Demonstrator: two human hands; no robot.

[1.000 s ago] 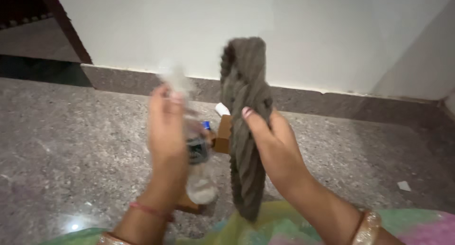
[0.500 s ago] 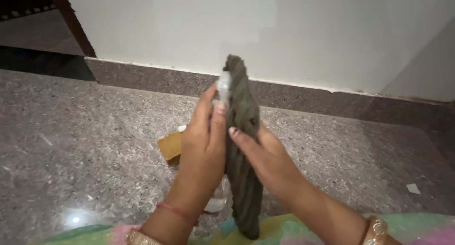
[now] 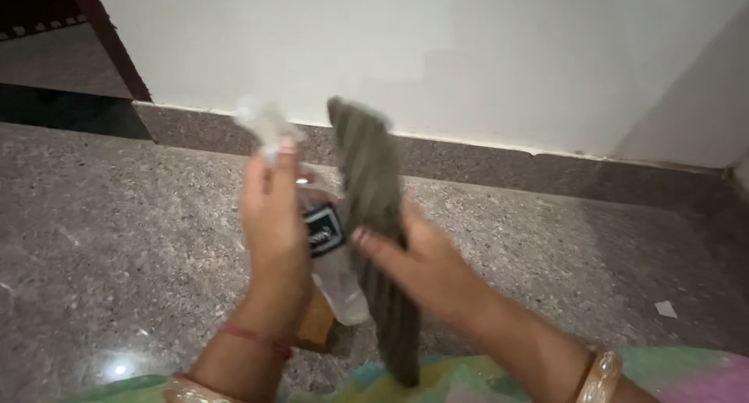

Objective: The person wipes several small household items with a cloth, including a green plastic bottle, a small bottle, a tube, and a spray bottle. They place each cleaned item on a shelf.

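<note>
My left hand [image 3: 271,216] is closed around a clear plastic bottle [image 3: 334,274] with a dark label, held upright; the bottle's top is blurred above my fingers. Just to its right, my right hand [image 3: 409,266] grips a grey-brown ribbed cloth [image 3: 373,192] that stands up above my fingers and hangs down below them to my lap. The cloth lies right beside the bottle, touching or nearly so. Bangles are on both wrists.
A brown cardboard piece [image 3: 316,325] lies on the speckled stone floor [image 3: 117,216] under the bottle. A white wall with a stone skirting [image 3: 507,165] runs across the back. A small white scrap [image 3: 665,308] lies at right. Colourful fabric [image 3: 686,376] covers my lap.
My left hand and the bottle have moved left, away from the cloth, so the bottle's label shows again. The cloth has tilted slightly left in my right hand.
</note>
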